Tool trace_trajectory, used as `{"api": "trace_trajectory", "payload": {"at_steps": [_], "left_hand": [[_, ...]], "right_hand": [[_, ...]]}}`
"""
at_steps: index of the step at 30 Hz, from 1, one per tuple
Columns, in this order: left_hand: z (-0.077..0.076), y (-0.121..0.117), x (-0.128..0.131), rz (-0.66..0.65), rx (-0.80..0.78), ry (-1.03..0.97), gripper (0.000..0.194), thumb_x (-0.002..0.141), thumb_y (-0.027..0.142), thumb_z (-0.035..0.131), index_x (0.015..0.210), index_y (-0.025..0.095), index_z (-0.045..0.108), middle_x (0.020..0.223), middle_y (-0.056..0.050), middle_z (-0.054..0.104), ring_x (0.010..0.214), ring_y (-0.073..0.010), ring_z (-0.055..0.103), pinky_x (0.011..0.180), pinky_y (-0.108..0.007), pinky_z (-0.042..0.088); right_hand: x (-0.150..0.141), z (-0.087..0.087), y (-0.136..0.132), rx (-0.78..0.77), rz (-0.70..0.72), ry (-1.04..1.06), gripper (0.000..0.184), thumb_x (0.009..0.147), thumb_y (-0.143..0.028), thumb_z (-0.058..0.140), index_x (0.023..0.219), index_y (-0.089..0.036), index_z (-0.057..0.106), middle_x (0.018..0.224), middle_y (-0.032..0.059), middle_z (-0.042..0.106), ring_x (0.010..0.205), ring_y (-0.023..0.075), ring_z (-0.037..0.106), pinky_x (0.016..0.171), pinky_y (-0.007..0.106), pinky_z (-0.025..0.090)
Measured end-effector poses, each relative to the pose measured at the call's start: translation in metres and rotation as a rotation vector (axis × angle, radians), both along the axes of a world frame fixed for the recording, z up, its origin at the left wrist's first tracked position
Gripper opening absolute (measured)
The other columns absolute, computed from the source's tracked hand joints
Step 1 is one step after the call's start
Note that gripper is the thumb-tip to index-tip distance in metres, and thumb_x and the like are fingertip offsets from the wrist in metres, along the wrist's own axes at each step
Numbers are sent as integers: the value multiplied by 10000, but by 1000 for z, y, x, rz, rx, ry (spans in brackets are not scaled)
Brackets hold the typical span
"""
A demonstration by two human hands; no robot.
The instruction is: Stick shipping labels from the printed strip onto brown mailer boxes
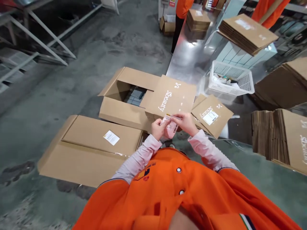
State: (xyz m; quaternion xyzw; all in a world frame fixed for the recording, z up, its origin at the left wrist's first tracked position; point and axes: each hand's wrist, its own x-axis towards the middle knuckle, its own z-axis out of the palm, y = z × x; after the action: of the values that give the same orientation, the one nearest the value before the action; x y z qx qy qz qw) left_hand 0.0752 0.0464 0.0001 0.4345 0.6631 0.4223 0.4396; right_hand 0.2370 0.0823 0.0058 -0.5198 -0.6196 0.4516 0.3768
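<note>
A printed label sheet with a barcode is held in front of my chest, gripped at its upper edge by both hands. My left hand pinches its left side, thumb over the top. On the other side, my right hand is closed on the upper right corner. Just beyond them lies a stack of flat cardboard boxes printed "sbeauty". To its left, an open carton holds several grey boxes. Right of my right hand, a flat carton bears a white label.
A large carton with a label lies at left. On the metal table stands a white plastic basket with small items. More folded cartons lie beyond it, others at right. Two people in orange stand at the back.
</note>
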Motion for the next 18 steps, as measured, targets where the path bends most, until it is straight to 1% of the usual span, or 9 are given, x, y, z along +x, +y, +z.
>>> {"api": "trace_trajectory", "payload": {"at_steps": [3, 5, 7, 9, 12, 14, 15, 17, 18], "left_hand": [[-7, 12, -2, -108, -117, -132, 410, 542, 451, 845, 681, 141, 617, 663, -12, 644, 605, -120, 556, 573, -233, 438], [-11, 22, -9, -230, -273, -273, 494, 473, 396, 886, 835, 130, 680, 823, -65, 712, 712, -175, 630, 669, -285, 505], [-17, 27, -18, -283, -395, -347, 555, 426, 377, 901, 876, 122, 698, 897, -102, 728, 792, -230, 663, 747, -351, 535], [-23, 20, -30, -296, -444, -339, 611, 387, 374, 910, 899, 109, 706, 944, -130, 730, 896, -291, 671, 832, -414, 533], [-27, -15, -48, -282, -449, -332, 681, 398, 411, 906, 964, 91, 705, 951, -155, 728, 1017, -353, 647, 899, -469, 516], [-23, -42, -61, -253, -453, -355, 663, 435, 444, 892, 971, 101, 707, 921, -153, 729, 1018, -357, 648, 877, -460, 529], [-18, -53, -67, -243, -454, -361, 653, 455, 459, 884, 979, 113, 706, 911, -145, 730, 1004, -348, 655, 858, -447, 538], [-4, -58, -78, -208, -445, -362, 649, 491, 479, 867, 1020, 144, 695, 898, -116, 730, 942, -313, 677, 812, -412, 555], [5, -52, -82, -170, -424, -359, 651, 511, 487, 857, 1047, 159, 685, 888, -98, 730, 894, -290, 688, 781, -392, 563]], "right_hand": [[-1, -9, 27, 27, -31, 6, 180, 770, -356, 695, 793, -189, 760, 854, 54, 731, 819, 197, 669, 767, 310, 522], [0, -17, 59, 73, -103, -46, 176, 754, -347, 716, 789, -180, 759, 973, 73, 702, 938, 204, 649, 870, 323, 506], [0, -27, 94, 64, -201, -158, 181, 745, -330, 730, 821, -169, 759, 1106, 95, 646, 1040, 214, 614, 959, 341, 473], [1, -37, 123, 8, -248, -297, 253, 753, -335, 726, 927, -153, 750, 1211, 121, 586, 1129, 241, 570, 1027, 380, 432], [-1, -47, 147, -26, -245, -490, 605, 760, -426, 718, 1266, -115, 600, 1361, 195, 489, 1265, 335, 462, 1086, 510, 345], [-8, -51, 148, 49, -158, -588, 792, 788, -496, 674, 1426, -101, 421, 1484, 232, 362, 1370, 392, 326, 1118, 609, 223], [-12, -52, 144, 102, -73, -622, 809, 814, -515, 636, 1456, -101, 370, 1528, 227, 299, 1413, 400, 253, 1131, 639, 146], [-21, -51, 123, 209, 144, -648, 772, 859, -524, 560, 1467, -96, 353, 1565, 203, 239, 1460, 382, 153, 1155, 633, 27], [-25, -50, 108, 259, 252, -634, 761, 868, -528, 539, 1461, -84, 365, 1564, 201, 242, 1470, 370, 134, 1168, 611, 5]]}}
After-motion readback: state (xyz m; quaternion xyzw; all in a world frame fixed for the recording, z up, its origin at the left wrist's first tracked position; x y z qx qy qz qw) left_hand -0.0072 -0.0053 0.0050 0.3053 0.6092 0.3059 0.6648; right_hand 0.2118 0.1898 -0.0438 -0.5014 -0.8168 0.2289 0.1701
